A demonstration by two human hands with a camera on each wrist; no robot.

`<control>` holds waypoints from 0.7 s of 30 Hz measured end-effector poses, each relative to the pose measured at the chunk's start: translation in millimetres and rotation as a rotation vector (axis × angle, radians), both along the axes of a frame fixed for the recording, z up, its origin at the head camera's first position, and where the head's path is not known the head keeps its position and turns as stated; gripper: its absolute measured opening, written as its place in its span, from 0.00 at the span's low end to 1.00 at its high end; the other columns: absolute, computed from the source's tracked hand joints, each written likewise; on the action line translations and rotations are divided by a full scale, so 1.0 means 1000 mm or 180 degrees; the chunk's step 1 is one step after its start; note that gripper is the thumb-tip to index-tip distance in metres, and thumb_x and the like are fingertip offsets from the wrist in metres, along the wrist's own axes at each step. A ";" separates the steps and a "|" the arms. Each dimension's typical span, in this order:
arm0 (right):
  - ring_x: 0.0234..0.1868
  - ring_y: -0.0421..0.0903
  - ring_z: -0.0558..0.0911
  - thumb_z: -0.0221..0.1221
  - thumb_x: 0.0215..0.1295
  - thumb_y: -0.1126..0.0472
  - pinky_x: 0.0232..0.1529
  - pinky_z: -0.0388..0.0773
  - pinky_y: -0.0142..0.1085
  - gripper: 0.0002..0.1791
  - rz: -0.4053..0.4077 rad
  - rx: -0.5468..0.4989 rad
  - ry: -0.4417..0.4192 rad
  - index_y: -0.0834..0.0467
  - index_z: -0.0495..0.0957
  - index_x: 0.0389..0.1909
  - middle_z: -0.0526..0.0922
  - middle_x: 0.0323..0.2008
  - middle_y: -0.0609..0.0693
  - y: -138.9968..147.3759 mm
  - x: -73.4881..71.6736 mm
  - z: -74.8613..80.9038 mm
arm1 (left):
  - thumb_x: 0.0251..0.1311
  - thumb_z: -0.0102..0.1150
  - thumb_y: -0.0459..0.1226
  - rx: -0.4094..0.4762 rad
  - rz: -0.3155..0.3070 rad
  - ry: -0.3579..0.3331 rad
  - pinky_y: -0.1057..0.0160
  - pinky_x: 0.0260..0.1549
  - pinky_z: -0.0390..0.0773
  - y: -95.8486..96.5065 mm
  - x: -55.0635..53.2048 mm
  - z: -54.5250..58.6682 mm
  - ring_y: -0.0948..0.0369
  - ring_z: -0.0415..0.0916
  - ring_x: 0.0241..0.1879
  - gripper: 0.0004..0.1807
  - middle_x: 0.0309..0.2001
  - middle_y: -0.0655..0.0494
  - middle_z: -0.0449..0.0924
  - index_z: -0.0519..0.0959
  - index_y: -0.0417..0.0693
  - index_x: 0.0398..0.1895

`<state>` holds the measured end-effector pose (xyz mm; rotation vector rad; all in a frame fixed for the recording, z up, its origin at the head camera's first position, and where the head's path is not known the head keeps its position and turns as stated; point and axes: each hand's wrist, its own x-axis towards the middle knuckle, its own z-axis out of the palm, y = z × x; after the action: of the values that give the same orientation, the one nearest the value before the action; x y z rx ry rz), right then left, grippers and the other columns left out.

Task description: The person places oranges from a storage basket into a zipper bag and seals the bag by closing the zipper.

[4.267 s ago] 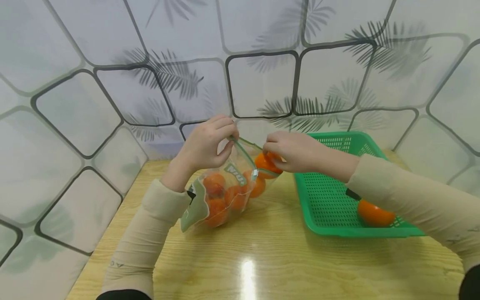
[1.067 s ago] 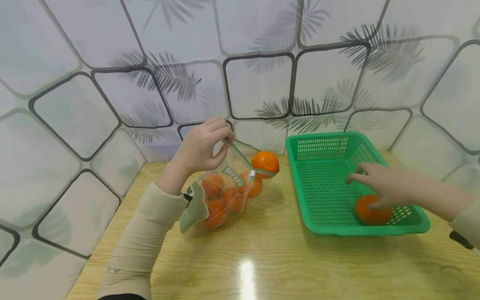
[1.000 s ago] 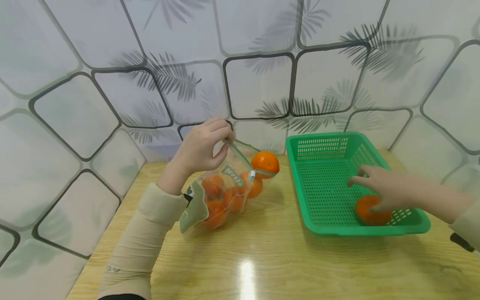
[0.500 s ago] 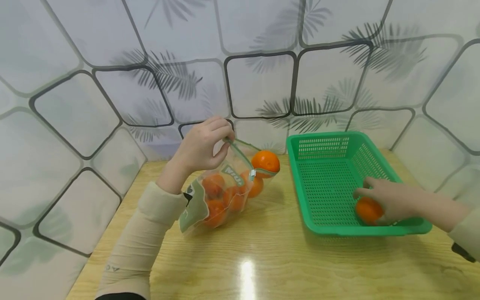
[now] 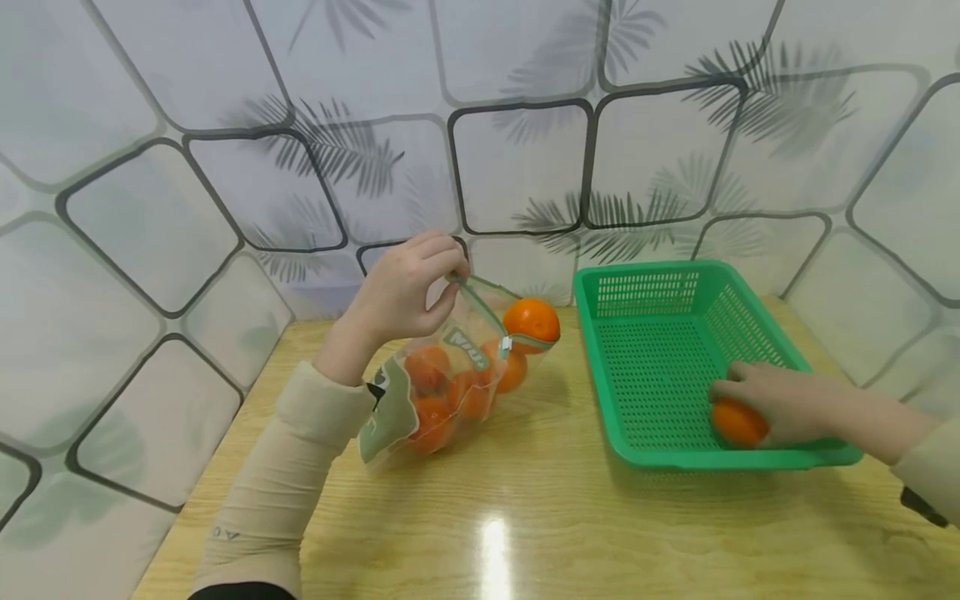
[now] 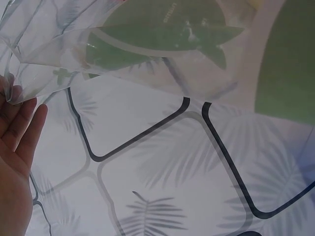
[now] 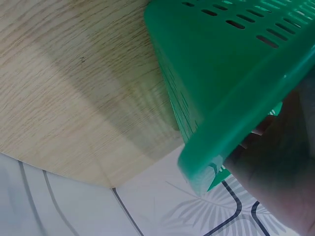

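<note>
My left hand pinches the upper edge of a clear zip bag with green print and a white slider, keeping its mouth apart. Several oranges lie inside it, and one more orange sits in the mouth, partly exposed. In the left wrist view the bag hangs from the fingertips. On the right, my right hand grips an orange in the near right corner of a green plastic basket. In the right wrist view the basket wall hides that orange.
Bag and basket stand side by side on a wooden table, with a strip of tabletop between them. A patterned wall covering with leaf prints rises behind and to the left.
My right hand left the orange in the bag's mouth, moved right to the basket, lowered and closed its fingers round the orange there. The left hand has stayed at the bag.
</note>
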<state>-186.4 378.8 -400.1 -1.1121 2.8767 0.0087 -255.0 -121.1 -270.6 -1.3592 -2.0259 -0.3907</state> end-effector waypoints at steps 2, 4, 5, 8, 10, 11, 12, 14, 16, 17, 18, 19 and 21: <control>0.40 0.40 0.76 0.84 0.42 0.48 0.36 0.77 0.36 0.33 0.0017 -0.0006 0.0034 0.48 0.81 0.50 0.77 0.42 0.45 0.000 0.000 -0.001 | 0.58 0.56 0.25 0.0011 0.0003 -0.0003 0.55 0.36 0.79 0.000 0.000 0.000 0.51 0.76 0.37 0.06 0.35 0.49 0.81 0.79 0.43 0.34; 0.40 0.40 0.76 0.84 0.42 0.48 0.36 0.77 0.36 0.33 0.0046 -0.0011 0.0050 0.48 0.81 0.50 0.77 0.42 0.46 0.000 -0.001 -0.001 | 0.58 0.56 0.25 0.0017 0.0007 0.0004 0.55 0.35 0.78 0.000 0.000 -0.001 0.52 0.76 0.37 0.06 0.35 0.49 0.81 0.79 0.43 0.33; 0.40 0.40 0.76 0.84 0.42 0.48 0.36 0.76 0.36 0.33 0.0058 -0.0012 0.0063 0.48 0.80 0.50 0.77 0.42 0.45 0.000 -0.001 -0.001 | 0.58 0.56 0.25 0.0018 0.0006 0.0007 0.55 0.35 0.78 0.000 0.000 -0.001 0.52 0.76 0.37 0.06 0.35 0.49 0.80 0.79 0.43 0.33; 0.40 0.40 0.76 0.85 0.40 0.50 0.36 0.77 0.37 0.34 0.0064 0.0004 0.0078 0.48 0.80 0.50 0.77 0.43 0.46 -0.001 0.000 0.001 | 0.58 0.56 0.25 0.0009 -0.0001 0.0019 0.56 0.34 0.78 0.000 0.000 -0.001 0.52 0.76 0.37 0.06 0.35 0.49 0.80 0.79 0.43 0.34; 0.41 0.41 0.76 0.86 0.38 0.51 0.36 0.77 0.38 0.37 0.0045 0.0042 0.0094 0.49 0.80 0.52 0.77 0.44 0.47 -0.002 -0.001 0.003 | 0.59 0.56 0.25 0.0004 -0.0002 0.0027 0.55 0.34 0.78 0.001 0.000 0.000 0.51 0.76 0.37 0.06 0.35 0.49 0.80 0.79 0.43 0.34; 0.41 0.41 0.76 0.86 0.37 0.52 0.36 0.78 0.39 0.38 0.0035 0.0064 0.0101 0.49 0.80 0.53 0.77 0.44 0.47 -0.003 -0.002 0.005 | 0.59 0.56 0.25 0.0004 -0.0004 0.0027 0.55 0.35 0.78 0.001 -0.001 0.000 0.51 0.76 0.37 0.06 0.35 0.48 0.80 0.79 0.43 0.34; 0.41 0.42 0.77 0.86 0.36 0.53 0.36 0.78 0.39 0.39 0.0025 0.0084 0.0105 0.50 0.80 0.54 0.77 0.44 0.48 -0.004 -0.003 0.006 | 0.59 0.56 0.25 0.0004 -0.0004 0.0027 0.55 0.35 0.78 0.001 -0.001 0.000 0.51 0.76 0.37 0.06 0.35 0.48 0.80 0.79 0.43 0.34; 0.42 0.43 0.77 0.86 0.34 0.54 0.37 0.79 0.41 0.40 0.0032 0.0124 0.0142 0.50 0.80 0.54 0.77 0.45 0.49 -0.007 -0.006 0.010 | 0.59 0.56 0.25 0.0004 -0.0001 0.0024 0.55 0.35 0.78 0.001 -0.001 0.000 0.50 0.76 0.38 0.06 0.35 0.48 0.80 0.79 0.43 0.34; 0.42 0.44 0.78 0.86 0.33 0.55 0.37 0.80 0.42 0.41 0.0053 0.0142 0.0209 0.49 0.80 0.54 0.77 0.45 0.49 -0.010 -0.008 0.014 | 0.59 0.56 0.25 0.0006 0.0001 0.0016 0.55 0.35 0.78 0.000 0.000 0.000 0.50 0.76 0.38 0.06 0.35 0.48 0.80 0.79 0.43 0.34; 0.42 0.44 0.78 0.86 0.32 0.55 0.37 0.80 0.43 0.41 0.0086 0.0127 0.0248 0.49 0.80 0.53 0.77 0.45 0.49 -0.012 -0.009 0.016 | 0.59 0.56 0.25 0.0005 0.0002 0.0013 0.55 0.35 0.78 0.000 0.000 0.000 0.50 0.76 0.38 0.06 0.35 0.48 0.80 0.79 0.43 0.34; 0.42 0.44 0.78 0.86 0.31 0.55 0.37 0.80 0.43 0.40 0.0114 0.0122 0.0298 0.49 0.80 0.53 0.77 0.45 0.49 -0.013 -0.010 0.018 | 0.59 0.56 0.25 0.0003 0.0007 0.0012 0.55 0.35 0.78 0.000 0.000 0.000 0.51 0.76 0.38 0.06 0.35 0.49 0.80 0.79 0.43 0.34; 0.42 0.45 0.78 0.86 0.31 0.55 0.37 0.80 0.43 0.41 0.0140 0.0117 0.0334 0.49 0.80 0.52 0.77 0.45 0.49 -0.015 -0.012 0.020 | 0.59 0.56 0.25 0.0003 0.0011 0.0013 0.55 0.35 0.78 0.000 0.000 0.000 0.51 0.76 0.38 0.06 0.35 0.49 0.80 0.79 0.43 0.34; 0.41 0.45 0.78 0.86 0.30 0.54 0.35 0.80 0.43 0.41 0.0175 0.0088 0.0402 0.49 0.79 0.51 0.77 0.44 0.50 -0.018 -0.014 0.024 | 0.59 0.56 0.25 0.0006 0.0011 0.0009 0.55 0.35 0.78 0.001 0.001 -0.001 0.51 0.76 0.38 0.06 0.35 0.49 0.80 0.79 0.43 0.34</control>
<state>-200.4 360.5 -376.2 -1.2279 2.9439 0.1250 -254.2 -120.3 -271.2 -1.3543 -2.0247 -0.3888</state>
